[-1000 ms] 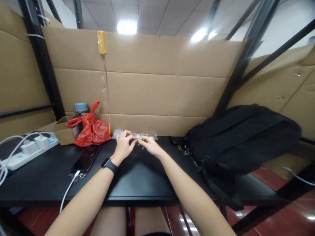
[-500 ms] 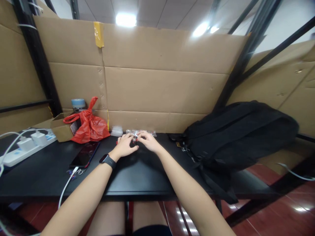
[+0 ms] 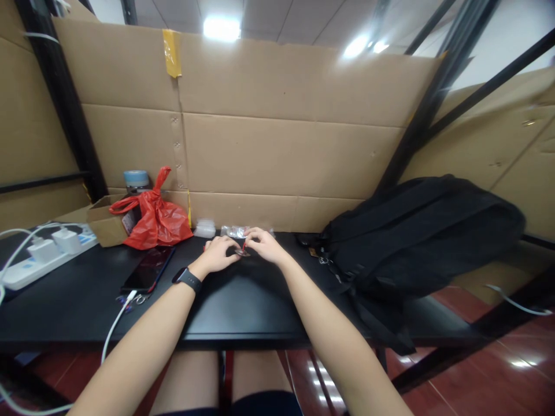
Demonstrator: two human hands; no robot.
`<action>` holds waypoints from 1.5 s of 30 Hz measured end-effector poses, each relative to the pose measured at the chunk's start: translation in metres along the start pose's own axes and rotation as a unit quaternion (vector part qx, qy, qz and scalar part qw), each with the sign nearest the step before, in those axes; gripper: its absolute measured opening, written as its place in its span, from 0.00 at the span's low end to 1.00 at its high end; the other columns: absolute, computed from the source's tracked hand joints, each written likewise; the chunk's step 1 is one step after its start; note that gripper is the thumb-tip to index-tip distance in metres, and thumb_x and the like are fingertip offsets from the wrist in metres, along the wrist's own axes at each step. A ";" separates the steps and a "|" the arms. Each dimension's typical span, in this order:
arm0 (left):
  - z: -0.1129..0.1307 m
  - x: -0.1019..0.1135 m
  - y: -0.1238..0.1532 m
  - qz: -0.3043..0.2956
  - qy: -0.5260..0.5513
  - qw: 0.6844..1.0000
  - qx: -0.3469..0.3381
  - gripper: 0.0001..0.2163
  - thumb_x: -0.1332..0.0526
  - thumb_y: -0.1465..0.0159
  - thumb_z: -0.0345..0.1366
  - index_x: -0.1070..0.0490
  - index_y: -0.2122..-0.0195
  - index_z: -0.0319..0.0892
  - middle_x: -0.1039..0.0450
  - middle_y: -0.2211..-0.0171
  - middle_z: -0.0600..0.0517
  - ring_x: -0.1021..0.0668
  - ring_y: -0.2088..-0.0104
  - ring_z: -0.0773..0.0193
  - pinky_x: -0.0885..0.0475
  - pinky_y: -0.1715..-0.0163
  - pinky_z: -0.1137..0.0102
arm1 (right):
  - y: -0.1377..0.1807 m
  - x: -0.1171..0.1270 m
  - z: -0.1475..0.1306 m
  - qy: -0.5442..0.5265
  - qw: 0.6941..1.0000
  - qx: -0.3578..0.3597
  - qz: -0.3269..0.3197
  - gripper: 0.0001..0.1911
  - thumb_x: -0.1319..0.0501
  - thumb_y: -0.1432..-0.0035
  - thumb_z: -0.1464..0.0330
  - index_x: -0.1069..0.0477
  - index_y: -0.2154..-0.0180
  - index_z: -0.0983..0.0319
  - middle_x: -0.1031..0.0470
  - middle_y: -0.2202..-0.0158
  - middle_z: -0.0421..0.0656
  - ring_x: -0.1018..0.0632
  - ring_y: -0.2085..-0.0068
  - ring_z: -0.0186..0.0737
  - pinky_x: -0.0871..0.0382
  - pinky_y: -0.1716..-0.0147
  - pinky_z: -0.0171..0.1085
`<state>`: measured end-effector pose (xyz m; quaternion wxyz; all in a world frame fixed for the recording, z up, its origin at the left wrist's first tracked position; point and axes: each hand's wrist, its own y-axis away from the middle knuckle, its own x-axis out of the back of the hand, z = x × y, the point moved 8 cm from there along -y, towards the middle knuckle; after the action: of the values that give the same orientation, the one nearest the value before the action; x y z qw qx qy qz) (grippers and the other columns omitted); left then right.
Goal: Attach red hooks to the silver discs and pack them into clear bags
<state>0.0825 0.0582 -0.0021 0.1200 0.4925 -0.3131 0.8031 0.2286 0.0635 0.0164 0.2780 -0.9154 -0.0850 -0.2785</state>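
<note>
Between my hands is a small shiny, flattish object, too small to name, low over the black table. My left hand, with a dark watch at the wrist, pinches its left side between thumb and fingers. A thin red strand rises from the object to the fingertips of my right hand, which are closed on it. A bit of red shows at the far side of my left hand. Just beyond the hands lie clear plastic packets.
A red plastic bag, an open cardboard box, a phone on a white cable and a power strip are to the left. Clear plastic pieces lie near the cardboard wall. A black backpack fills the right.
My fingers have shifted slightly around the small object, which now lies flatter and shows more plainly. The red strand now shows at my right fingertips. The camera view has shifted a little.
</note>
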 end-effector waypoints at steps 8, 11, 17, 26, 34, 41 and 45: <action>-0.094 0.027 0.005 0.080 -0.059 0.984 0.150 0.23 0.49 0.41 0.22 0.26 0.50 0.51 0.25 0.46 0.52 0.25 0.46 0.56 0.33 0.52 0.63 | 0.005 -0.007 0.014 0.120 0.990 -0.041 -0.060 0.09 0.38 0.49 0.74 0.24 0.78 0.62 0.25 0.54 0.47 0.25 0.51 0.44 0.36 0.47 0.40; -0.100 0.019 0.003 0.032 -0.076 0.987 0.140 0.26 0.50 0.42 0.21 0.26 0.49 0.53 0.27 0.43 0.56 0.27 0.42 0.58 0.34 0.50 0.63 | 0.005 -0.005 0.017 0.130 0.989 -0.034 -0.067 0.09 0.38 0.45 0.70 0.23 0.76 0.62 0.23 0.59 0.45 0.24 0.55 0.42 0.34 0.50 0.39; -0.100 0.007 0.003 -0.041 -0.115 0.982 0.146 0.26 0.49 0.42 0.22 0.25 0.48 0.56 0.27 0.43 0.55 0.29 0.41 0.55 0.38 0.46 0.57 | 0.006 0.018 0.045 0.209 0.973 -0.095 -0.029 0.05 0.35 0.46 0.68 0.22 0.66 0.61 0.21 0.60 0.45 0.23 0.57 0.42 0.33 0.53 0.38; -0.111 0.039 0.016 0.031 -0.192 0.951 0.240 0.11 0.42 0.39 0.38 0.19 0.63 0.48 0.19 0.60 0.45 0.23 0.54 0.49 0.34 0.52 0.59 | 0.016 0.035 0.083 0.237 0.956 -0.165 -0.042 0.17 0.32 0.51 0.73 0.25 0.57 0.62 0.21 0.57 0.47 0.21 0.56 0.42 0.31 0.55 0.36; -0.100 0.041 0.018 0.081 -0.185 0.951 0.234 0.09 0.43 0.38 0.37 0.23 0.68 0.43 0.20 0.63 0.42 0.22 0.57 0.48 0.33 0.54 0.57 | 0.020 0.041 0.098 0.217 0.957 -0.192 -0.016 0.20 0.31 0.53 0.72 0.25 0.55 0.61 0.21 0.61 0.45 0.21 0.61 0.40 0.31 0.57 0.36; -0.052 0.051 0.007 0.144 -0.080 0.982 0.093 0.05 0.40 0.37 0.37 0.24 0.65 0.47 0.19 0.62 0.50 0.21 0.56 0.54 0.34 0.51 0.61 | 0.018 0.044 0.097 0.228 0.955 -0.192 -0.012 0.17 0.31 0.51 0.68 0.25 0.57 0.62 0.21 0.63 0.46 0.20 0.62 0.41 0.31 0.59 0.36; -0.021 0.042 -0.001 0.135 0.069 0.988 -0.016 0.05 0.40 0.36 0.36 0.26 0.62 0.46 0.20 0.63 0.52 0.19 0.61 0.60 0.29 0.56 0.67 | 0.018 0.046 0.096 0.239 0.952 -0.193 0.002 0.16 0.31 0.52 0.68 0.25 0.58 0.61 0.20 0.65 0.44 0.20 0.63 0.40 0.31 0.60 0.35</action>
<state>0.0474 0.0672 0.0284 0.0392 0.3873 -0.3808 0.8387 0.3168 0.1016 -0.0325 0.1091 -0.8585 0.0409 -0.4994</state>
